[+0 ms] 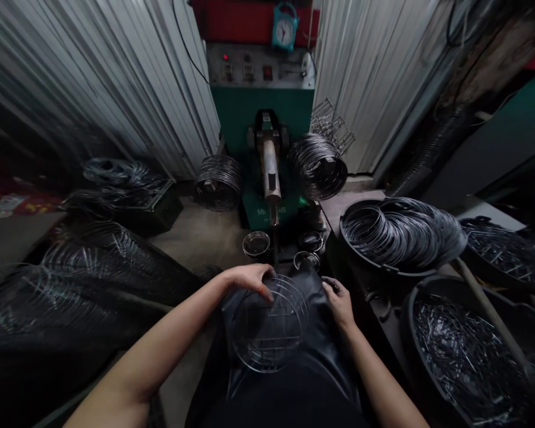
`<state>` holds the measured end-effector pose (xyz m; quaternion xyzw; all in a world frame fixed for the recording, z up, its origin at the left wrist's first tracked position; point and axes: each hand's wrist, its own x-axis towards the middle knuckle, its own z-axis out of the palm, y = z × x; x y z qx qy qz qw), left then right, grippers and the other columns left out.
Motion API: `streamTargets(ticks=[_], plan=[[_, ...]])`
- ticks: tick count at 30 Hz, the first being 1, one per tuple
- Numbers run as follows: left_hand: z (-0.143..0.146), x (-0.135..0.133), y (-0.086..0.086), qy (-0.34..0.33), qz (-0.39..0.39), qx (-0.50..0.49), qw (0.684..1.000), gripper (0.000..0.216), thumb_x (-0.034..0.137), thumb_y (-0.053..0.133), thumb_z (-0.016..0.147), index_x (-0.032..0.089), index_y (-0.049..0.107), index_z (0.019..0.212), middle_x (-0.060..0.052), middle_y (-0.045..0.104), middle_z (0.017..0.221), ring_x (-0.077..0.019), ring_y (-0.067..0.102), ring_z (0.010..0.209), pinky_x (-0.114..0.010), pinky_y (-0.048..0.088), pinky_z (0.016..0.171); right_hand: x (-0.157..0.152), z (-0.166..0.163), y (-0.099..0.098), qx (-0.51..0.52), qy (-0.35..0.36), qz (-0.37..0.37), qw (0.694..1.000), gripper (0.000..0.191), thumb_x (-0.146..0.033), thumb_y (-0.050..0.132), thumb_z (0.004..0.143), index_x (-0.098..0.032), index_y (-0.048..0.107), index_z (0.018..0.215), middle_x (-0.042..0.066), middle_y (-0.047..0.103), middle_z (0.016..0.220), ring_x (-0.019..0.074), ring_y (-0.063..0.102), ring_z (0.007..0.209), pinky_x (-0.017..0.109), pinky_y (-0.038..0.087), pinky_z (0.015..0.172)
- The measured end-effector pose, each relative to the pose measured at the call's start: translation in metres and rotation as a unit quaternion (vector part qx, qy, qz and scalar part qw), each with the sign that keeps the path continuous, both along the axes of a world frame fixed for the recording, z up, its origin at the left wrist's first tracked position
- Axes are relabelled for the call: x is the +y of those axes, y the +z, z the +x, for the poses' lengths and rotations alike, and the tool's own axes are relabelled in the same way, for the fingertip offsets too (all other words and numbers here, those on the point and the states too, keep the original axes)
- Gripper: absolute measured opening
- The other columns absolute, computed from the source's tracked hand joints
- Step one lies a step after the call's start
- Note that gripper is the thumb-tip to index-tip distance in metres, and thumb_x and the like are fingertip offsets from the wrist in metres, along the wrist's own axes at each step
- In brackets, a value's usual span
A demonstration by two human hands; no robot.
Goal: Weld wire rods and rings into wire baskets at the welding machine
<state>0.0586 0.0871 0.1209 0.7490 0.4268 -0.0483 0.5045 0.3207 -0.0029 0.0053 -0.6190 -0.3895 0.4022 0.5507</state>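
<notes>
A round wire basket (pixel 270 340) made of rings and cross wires rests over my dark apron. My left hand (pixel 252 280) is closed on its upper rim, thumb and fingers curled over the wire. To the right of the basket, my right hand (pixel 339 302) is held beside the apron with its fingers curled in and their tips dark. Whether a small piece sits between those fingers is too dim to see. Just ahead stands a green machine (pixel 232 113) with a metal electrode arm (pixel 271 169) pointing down toward me.
Wire ring coils (pixel 218 181) hang left of the arm, and more rings (pixel 318 169) hang right. On the right, a tub of rings (pixel 401 235) stands behind a tub of short wire pieces (pixel 468 356). Wire bundles (pixel 84 267) lie left. A blue clock (pixel 285 30) hangs above.
</notes>
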Motion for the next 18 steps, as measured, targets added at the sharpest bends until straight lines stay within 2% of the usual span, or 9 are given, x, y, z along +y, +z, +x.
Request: streamTargets(ticks=[2,5,7,9,12,16,18], plan=[[-0.011,-0.022,0.021,0.019,0.096,-0.019,0.995,0.065,0.038,0.079,0.044,0.017,0.057,0.102,-0.005,0.06,0.102,-0.0235,0.056,0.096,-0.034,0.045,0.085,-0.009,0.002,-0.013,-0.111,0.015,0.034,0.993,0.03,-0.042,0.061,0.07,-0.016,0.07,0.084,0.009,0.07,0.087,0.0227,0.063,0.084,0.036,0.048,0.078],[-0.025,-0.053,0.045,0.052,0.253,-0.059,0.964,0.066,0.033,0.077,0.048,0.018,0.053,0.107,-0.009,0.051,0.118,-0.0261,0.05,0.11,-0.039,0.041,0.096,-0.02,0.006,-0.034,-0.208,0.037,0.048,0.976,0.031,-0.044,0.056,0.072,-0.018,0.07,0.081,0.011,0.07,0.085,0.0252,0.065,0.082,0.04,0.05,0.079],[-0.031,-0.065,0.051,0.095,0.351,-0.074,0.929,0.065,0.029,0.076,0.05,0.017,0.052,0.109,-0.011,0.045,0.125,-0.0281,0.044,0.118,-0.041,0.039,0.101,-0.023,0.011,-0.042,-0.248,0.051,0.047,0.966,0.031,-0.043,0.053,0.074,-0.019,0.07,0.082,0.011,0.07,0.086,0.0259,0.065,0.082,0.041,0.05,0.078],[-0.033,-0.069,0.048,0.141,0.416,-0.077,0.895,0.064,0.026,0.074,0.051,0.016,0.052,0.11,-0.013,0.042,0.128,-0.0298,0.041,0.121,-0.043,0.037,0.102,-0.021,0.016,-0.037,-0.268,0.071,0.037,0.96,0.029,-0.041,0.053,0.074,-0.019,0.07,0.082,0.011,0.071,0.086,0.0263,0.066,0.083,0.041,0.051,0.078],[-0.029,-0.063,0.033,0.182,0.46,-0.075,0.866,0.063,0.026,0.074,0.051,0.016,0.053,0.109,-0.013,0.043,0.127,-0.0314,0.041,0.121,-0.046,0.038,0.102,-0.015,0.016,-0.006,-0.261,0.119,0.03,0.958,0.025,-0.036,0.054,0.073,-0.019,0.07,0.082,0.01,0.071,0.087,0.0256,0.066,0.084,0.039,0.051,0.078],[-0.016,-0.048,0.011,0.186,0.464,-0.069,0.864,0.063,0.028,0.077,0.049,0.015,0.054,0.107,-0.014,0.045,0.126,-0.0323,0.044,0.119,-0.047,0.04,0.1,-0.007,-0.001,0.059,-0.251,0.189,0.043,0.948,0.025,-0.03,0.058,0.072,-0.02,0.063,0.095,0.004,0.068,0.082,0.019,0.063,0.078,0.03,0.049,0.072],[-0.007,-0.042,0.003,0.174,0.468,-0.064,0.864,0.063,0.028,0.077,0.049,0.015,0.054,0.106,-0.015,0.046,0.125,-0.0326,0.044,0.119,-0.047,0.039,0.1,0.0,-0.013,0.087,-0.263,0.218,0.032,0.939,0.025,-0.026,0.062,0.069,-0.02,0.059,0.093,-0.001,0.064,0.074,0.0156,0.06,0.07,0.026,0.047,0.066]])
